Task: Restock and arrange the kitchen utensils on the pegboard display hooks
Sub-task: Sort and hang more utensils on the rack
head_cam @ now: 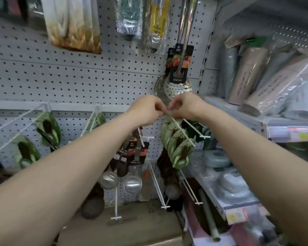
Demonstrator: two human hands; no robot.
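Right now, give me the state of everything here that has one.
Left hand, grip pinching the white wire hook at its back end.
Right hand, grip pinching the same hook.
Green oval carded packs, hanging in a row on that hook.
Perforated steel skimmer, hanging above the hands.
Two round steel ladles, hanging, bowls down.

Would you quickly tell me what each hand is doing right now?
Left hand: fingers curled at the wall end of the white hook; grip cannot be told.
Right hand: pinches that hook's wall end.
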